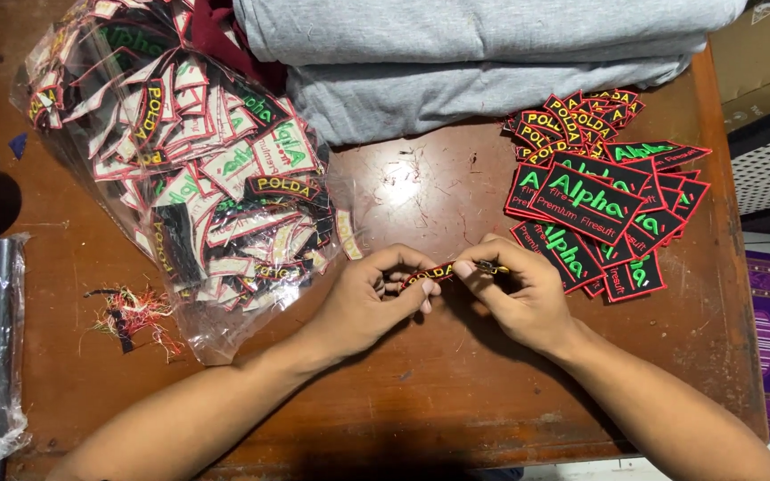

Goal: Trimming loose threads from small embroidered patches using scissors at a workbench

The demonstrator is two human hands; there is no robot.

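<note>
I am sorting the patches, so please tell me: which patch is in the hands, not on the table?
The small curved black patch with yellow letters, pinched between left hand and right hand. The other patches lie in the plastic bag or the loose pile.

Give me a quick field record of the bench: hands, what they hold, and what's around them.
left hand: pinching one end of a small curved patch
right hand: pinching the other end with a small metal tool, kind unclear
right of hands: pile of black patches with red borders
left of hands: clear plastic bag of patches
far edge: folded grey fabric
near left: thread scraps
surface: scratched wooden table
</note>
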